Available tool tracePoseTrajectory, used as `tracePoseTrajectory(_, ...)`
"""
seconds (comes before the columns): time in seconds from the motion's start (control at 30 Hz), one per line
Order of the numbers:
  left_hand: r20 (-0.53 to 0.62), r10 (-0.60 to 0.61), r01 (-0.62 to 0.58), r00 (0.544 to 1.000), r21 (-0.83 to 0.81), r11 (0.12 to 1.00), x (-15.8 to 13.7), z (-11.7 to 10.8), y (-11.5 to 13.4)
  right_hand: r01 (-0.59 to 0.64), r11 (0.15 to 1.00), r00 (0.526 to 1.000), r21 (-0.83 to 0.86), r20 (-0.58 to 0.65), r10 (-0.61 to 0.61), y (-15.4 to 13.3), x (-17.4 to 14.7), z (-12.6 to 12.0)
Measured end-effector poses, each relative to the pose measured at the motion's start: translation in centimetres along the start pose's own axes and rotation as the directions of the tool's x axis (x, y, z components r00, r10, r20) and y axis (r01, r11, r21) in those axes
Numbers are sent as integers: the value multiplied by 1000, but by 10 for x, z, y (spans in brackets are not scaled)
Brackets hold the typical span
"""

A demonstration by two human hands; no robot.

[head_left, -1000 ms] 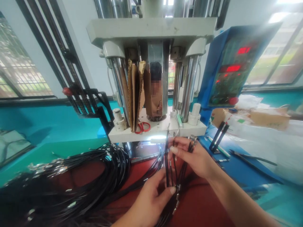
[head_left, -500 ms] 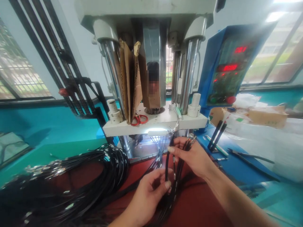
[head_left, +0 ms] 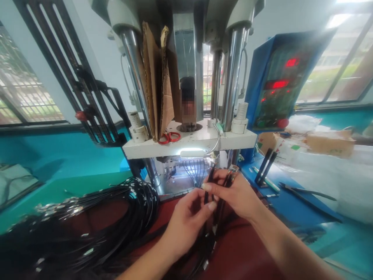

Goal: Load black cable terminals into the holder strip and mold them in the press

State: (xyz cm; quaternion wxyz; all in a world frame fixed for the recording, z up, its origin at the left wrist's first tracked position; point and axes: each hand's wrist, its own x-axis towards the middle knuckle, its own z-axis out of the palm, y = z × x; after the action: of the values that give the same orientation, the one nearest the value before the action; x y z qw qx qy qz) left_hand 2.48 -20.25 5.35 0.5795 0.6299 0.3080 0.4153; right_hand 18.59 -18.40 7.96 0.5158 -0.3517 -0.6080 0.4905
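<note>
My right hand [head_left: 237, 194] is closed around a bundle of thin black cables [head_left: 212, 233], whose metal-tipped ends stick up past its fingers. One cable stands a little apart from the others, between thumb and fingers. Just below and to the left, my left hand [head_left: 188, 219] pinches that cable, almost touching the right hand. Behind the hands, a fan of thin wires [head_left: 196, 173] spreads on the lit metal bed of a press [head_left: 175, 186]. A large coil of black cables [head_left: 147, 200] lies on the left.
The press's white plate [head_left: 140, 149] carries folded cardboard [head_left: 152, 77] and red-handled scissors [head_left: 170, 137]. A lamp bar [head_left: 192, 154] glows on its front edge. At right are a blue control box [head_left: 256, 77], pliers [head_left: 309, 202] on a blue surface, and plastic-wrapped packages [head_left: 344, 175].
My left hand has moved up along the cable, close to my right hand. The view has shifted slightly, showing more of the lit bed and wires. The right hand still holds the bundle.
</note>
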Motion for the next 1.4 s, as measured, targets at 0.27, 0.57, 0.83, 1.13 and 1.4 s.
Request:
tracePoseTrajectory(0.27, 178, -398, 435, 900, -289, 853, -21, 8, -6, -24, 1000, 989, 11, -146, 25, 2, 1, -3)
tracePoseTrajectory(0.57, 267, -504, 570, 821, -408, 713, -28, 4, -16, -379, 906, 925, 190, 123, 361, 33, -1, -1)
tracePoseTrajectory(0.83, 32, -534, 502, 845, -392, 771, -21, 13, -31, -306, 945, 952, 117, 57, 301, 33, -4, -10)
tracePoseTrajectory(1.13, -87, -455, 412, 886, -301, 860, -17, 13, -30, -338, 928, 920, -154, 156, 361, 42, -10, -10)
tracePoseTrajectory(1.4, -28, -496, 446, 868, -393, 804, -18, 6, -34, -246, 960, 953, -136, 148, 265, 32, -10, -7)
